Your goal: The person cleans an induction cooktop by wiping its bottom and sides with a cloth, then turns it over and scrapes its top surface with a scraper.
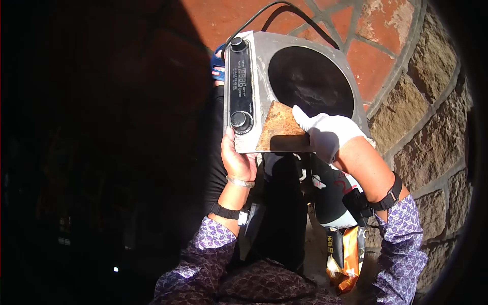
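An induction cooktop (262,76) with a round black plate and a silver frame is held over my lap. Its control strip, with two knobs and a dark display, runs along the left side. My left hand (238,161), bare, grips the near left corner, thumb on the edge beside the lower knob and other fingers mostly hidden beneath. In a white glove, my right hand (330,133) is closed on a flat rust-brown piece (281,127) with straight edges, thumb on top. That piece overlaps the near edge of the frame, just below the black plate.
A black power cord (274,6) loops behind the cooktop. A blue shoe (217,63) shows at its left. Below my right forearm are a dark bag with red marks (333,195) and a black-and-orange packet (351,254). Rough stone blocks (417,137) border the red paving (373,66).
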